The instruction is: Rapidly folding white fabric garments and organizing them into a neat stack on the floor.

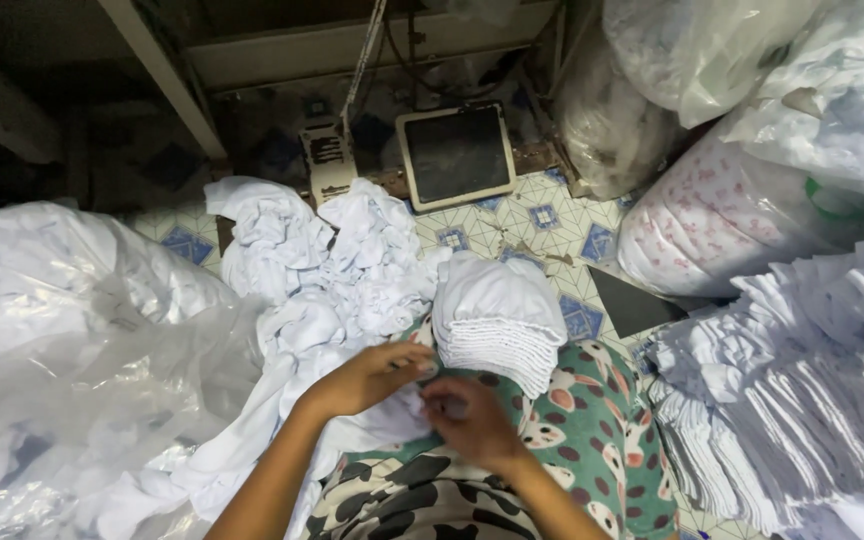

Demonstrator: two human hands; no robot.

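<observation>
Both hands meet on the lap: the left hand (pixel 372 375) and right hand (pixel 467 420) have fingers pinched shut on a small white cloth piece (pixel 407 408); the folded white stack (pixel 500 325) beside them, resting on the knee, looks liable to topple if nudged
</observation>
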